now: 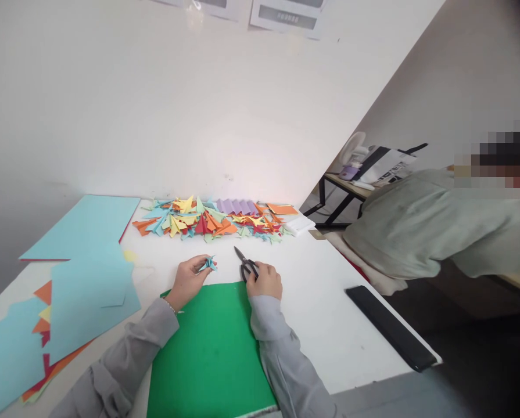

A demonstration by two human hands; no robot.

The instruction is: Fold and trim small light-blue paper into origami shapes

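Between the fingertips of my left hand [190, 280] is a small folded piece of light-blue paper [210, 264], held just above the table. My right hand [266, 281] is closed around the handles of black-handled scissors [246, 261], whose blades point up and to the left, away from me. Under both wrists lies a green sheet [207, 348]. Beyond my hands, a heap of folded paper shapes [203, 223] in yellow, orange, red, blue and green runs along the wall.
Light-blue paper sheets [89, 290] and coloured scraps lie at the left. Purple pleated paper [237, 206] and an orange square [282, 209] are at the back. A long black object [388, 328] lies along the right edge. A person in a grey-green top [425, 226] is at the right.
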